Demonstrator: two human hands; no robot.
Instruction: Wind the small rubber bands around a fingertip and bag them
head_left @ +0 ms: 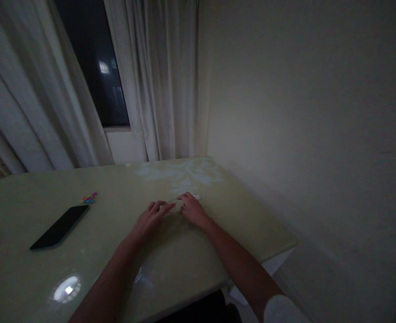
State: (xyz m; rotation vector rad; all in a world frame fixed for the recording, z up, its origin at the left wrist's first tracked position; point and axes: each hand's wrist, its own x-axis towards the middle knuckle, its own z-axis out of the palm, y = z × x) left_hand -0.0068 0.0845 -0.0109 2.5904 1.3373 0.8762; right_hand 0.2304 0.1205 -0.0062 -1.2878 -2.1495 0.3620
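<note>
My left hand (151,218) is low over the table, its fingers bent and its thumb pointing right. Just across from it, my right hand (192,211) reaches in with its index finger toward the left. Between the fingertips lies a thin, see-through piece of plastic (172,202), faint against the tabletop; its exact kind I cannot make out. Both hands seem closed on its edges, with a small gap between them. A whitish bit (195,196) shows behind the right knuckles.
The glossy table (117,188) has a pale floral pattern at its far right. To the left lie a dark tablet-like slab (61,226) and a small heap of colourful pieces (89,198). A wall (285,134) borders the right side; curtains (164,80) hang behind.
</note>
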